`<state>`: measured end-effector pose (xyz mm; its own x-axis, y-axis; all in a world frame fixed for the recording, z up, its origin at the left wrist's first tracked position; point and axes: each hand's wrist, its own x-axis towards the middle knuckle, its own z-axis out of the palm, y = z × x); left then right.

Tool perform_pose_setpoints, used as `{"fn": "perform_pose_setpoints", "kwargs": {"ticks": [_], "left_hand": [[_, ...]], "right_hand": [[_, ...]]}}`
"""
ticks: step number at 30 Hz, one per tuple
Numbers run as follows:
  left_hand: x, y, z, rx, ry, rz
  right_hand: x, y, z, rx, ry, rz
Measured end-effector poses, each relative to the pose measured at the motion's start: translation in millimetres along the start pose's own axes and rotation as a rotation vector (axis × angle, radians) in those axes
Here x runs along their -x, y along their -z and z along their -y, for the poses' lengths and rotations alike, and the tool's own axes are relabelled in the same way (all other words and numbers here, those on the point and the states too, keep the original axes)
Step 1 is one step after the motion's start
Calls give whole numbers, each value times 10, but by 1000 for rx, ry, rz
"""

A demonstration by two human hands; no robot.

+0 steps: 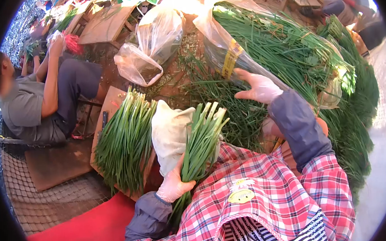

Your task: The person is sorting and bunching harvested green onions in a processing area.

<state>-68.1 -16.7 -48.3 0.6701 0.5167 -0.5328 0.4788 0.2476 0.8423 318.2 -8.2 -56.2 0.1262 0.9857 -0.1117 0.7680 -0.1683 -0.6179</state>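
Observation:
A bunch of garlic chives [201,135] with pale cut ends pointing up is gripped in my gloved left hand [175,184], its leaves hanging down by my checked apron. Behind the bunch lies a white cloth [169,126]. To the left, a thick pile of trimmed chives [127,145] rests on a wooden board [98,140]. My gloved right hand [260,86] is held out with its fingers spread, holding nothing. It is near the edge of a large clear plastic bag [222,58] with yellow print and over loose dark green leaves [242,126].
A large heap of chives [277,43] lies on the opened bag to the right, with more chives [354,122] beyond. Another clear bag [152,47] lies ahead. A knife [104,119] is on the board's left edge. A person [44,99] sits at left. A red cloth [84,231] is front left.

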Motion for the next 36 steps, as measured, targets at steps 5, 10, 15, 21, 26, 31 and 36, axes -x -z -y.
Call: {"fn": "perform_pose_setpoints", "kwargs": {"ticks": [5, 10, 15, 21, 26, 31, 36], "left_hand": [[-49, -11, -251, -308, 0, 12], [-36, -30, -306, -365, 73, 8], [-61, -24, -395, -335, 150, 30], [-27, -12, -209, -421, -30, -21], [-47, -91, -220, -469, -29, -77], [-17, -148, -237, -488, -35, -115], [-24, -183, -240, -550, 22, -134]], "right_hand": [[111, -228, 766, 229, 599, 7], [79, -672, 610, 156, 598, 200], [-6, -974, 368, -215, 180, -42], [-160, -451, -371, 460, -152, -48], [207, -21, 498, 276, 197, 299], [250, -320, 367, -272, -140, 418], [433, -513, 301, -565, -184, 404]]}}
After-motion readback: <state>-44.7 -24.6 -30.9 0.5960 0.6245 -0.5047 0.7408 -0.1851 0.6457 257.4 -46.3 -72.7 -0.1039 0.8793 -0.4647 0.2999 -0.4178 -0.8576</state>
